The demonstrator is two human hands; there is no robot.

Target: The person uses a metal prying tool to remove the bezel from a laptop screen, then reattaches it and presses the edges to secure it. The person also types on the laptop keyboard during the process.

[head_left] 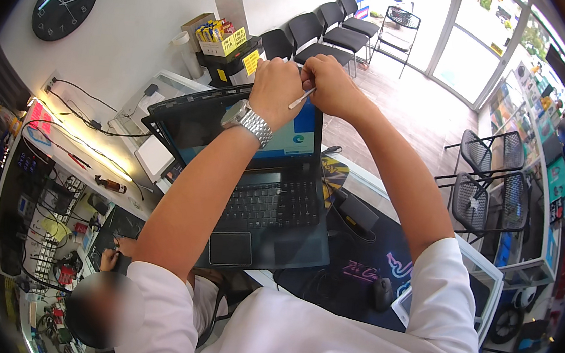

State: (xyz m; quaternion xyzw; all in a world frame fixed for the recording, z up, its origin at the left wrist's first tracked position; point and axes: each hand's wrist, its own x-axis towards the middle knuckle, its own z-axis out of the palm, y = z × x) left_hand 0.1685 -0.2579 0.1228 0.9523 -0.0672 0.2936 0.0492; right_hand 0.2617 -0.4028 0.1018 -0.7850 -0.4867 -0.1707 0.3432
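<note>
Mouse (382, 293) and dark desk mat (355, 263) are noted nearest the person, on the glass counter (482, 275). Just beyond them an open black laptop (273, 209) is seen, its keyboard bare and its screen lit. A second person is seated low at the left, one hand on a separate workbench (60, 184) crowded with cables and tools.

Both hands are raised at the upper edge of the laptop's lid. The left hand (275, 90), with a metal wristwatch (250, 121), is closed around the top bezel. The right hand (331, 83) is closed on a thin pale pry stick (301, 99), whose tip is directed at the bezel beside the left fingers.

Risk is judged as follows: the screen panel or bezel clips could be cracked if the stick is levered too hard; a slip of the tip could score the display or jab the left fingers; the lid could be tipped backward.

Farther off, a wall clock (64, 4), black chairs (322, 32) and glass doors are recorded.
</note>
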